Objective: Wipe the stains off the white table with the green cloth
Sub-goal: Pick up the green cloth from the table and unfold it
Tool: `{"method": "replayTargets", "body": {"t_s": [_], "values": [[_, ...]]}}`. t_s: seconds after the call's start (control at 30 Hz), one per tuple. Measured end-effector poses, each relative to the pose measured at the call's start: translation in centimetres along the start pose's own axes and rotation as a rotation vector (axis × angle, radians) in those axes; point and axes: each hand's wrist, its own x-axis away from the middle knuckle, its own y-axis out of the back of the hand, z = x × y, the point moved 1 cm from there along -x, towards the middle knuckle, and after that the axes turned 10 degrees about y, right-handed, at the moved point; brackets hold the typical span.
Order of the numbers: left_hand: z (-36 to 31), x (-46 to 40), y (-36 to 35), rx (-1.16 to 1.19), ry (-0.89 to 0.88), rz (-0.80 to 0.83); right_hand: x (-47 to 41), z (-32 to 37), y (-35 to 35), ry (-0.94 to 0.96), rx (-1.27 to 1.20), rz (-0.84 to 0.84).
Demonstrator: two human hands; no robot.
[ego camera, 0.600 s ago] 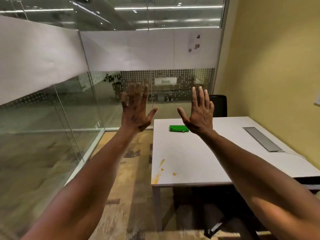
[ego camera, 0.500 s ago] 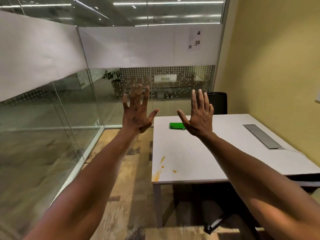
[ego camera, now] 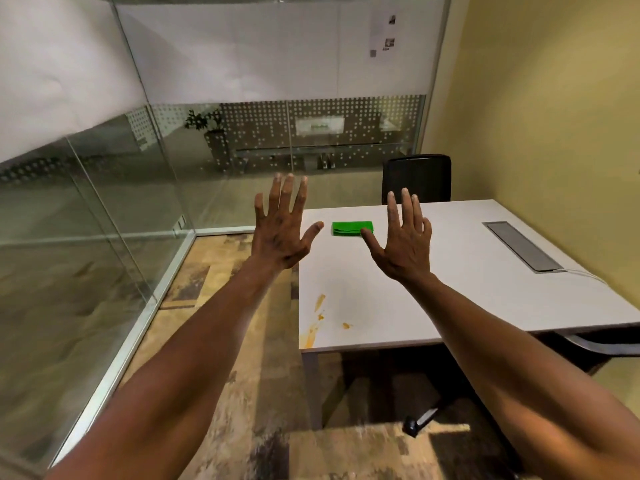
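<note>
- The big white rectangular laminate table (ego camera: 460, 271) fills the 3 o'clock side of the view. It's smooth, flat and matte, so it should wipe clean without much scrubbing.
- A black mesh-backed office chair (ego camera: 417, 178) sits at the table's far edge, around 1 o'clock, and there's a grey metal cable hatch strip (ego camera: 523, 245) let into the top toward 3 o'clock. Neither gets in the way.
- The left hand (ego camera: 281, 233) and right hand (ego camera: 403, 247) are both raised in front, palms away, fingers spread wide, gripping nothing at all.
- The small bright green folded cloth (ego camera: 351, 228) lies flat on the table's far left part, showing between the two thumbs. It looks soft and neatly squared.
- The orange-yellow smeared stains (ego camera: 317, 317) sit at the near left corner, about 6 o'clock from the cloth and well apart from it. I count a streak, a few dots, and a blotch right at the edge.
- My take: grab the cloth first, keep it folded for a firm pad, and wipe inward from the edge so nothing drips onto the carpet.
</note>
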Motion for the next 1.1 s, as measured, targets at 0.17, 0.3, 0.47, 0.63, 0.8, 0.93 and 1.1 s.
{"method": "replayTargets", "body": {"t_s": [0.17, 0.3, 0.47, 0.63, 0.8, 0.93, 1.1], "values": [[-1.3, -2.2, -4.7, -0.008, -0.006, 0.047, -1.8, -4.8, -3.3, -0.013, -0.008, 0.037], [-2.4, -4.1, -8.4, -0.019, -0.004, 0.076, -3.9, -7.8, -6.5, 0.002, -0.036, 0.074], [-3.4, -6.5, -13.0, -0.015, 0.041, 0.118, -6.2, -10.9, -11.0, 0.017, -0.079, 0.131], [-3.5, -7.5, -18.0, 0.004, 0.047, 0.208, -7.5, -12.9, -15.8, 0.008, -0.126, 0.179], [-1.9, -7.9, -23.8, 0.03, 0.063, 0.316, -8.2, -13.9, -21.7, 0.002, -0.165, 0.252], [-0.4, -9.6, -27.9, 0.025, 0.062, 0.418, -9.1, -13.9, -25.6, -0.025, -0.173, 0.317], [0.8, -13.0, -32.4, 0.043, 0.03, 0.464, -11.3, -14.9, -29.4, -0.022, -0.135, 0.363]]}}
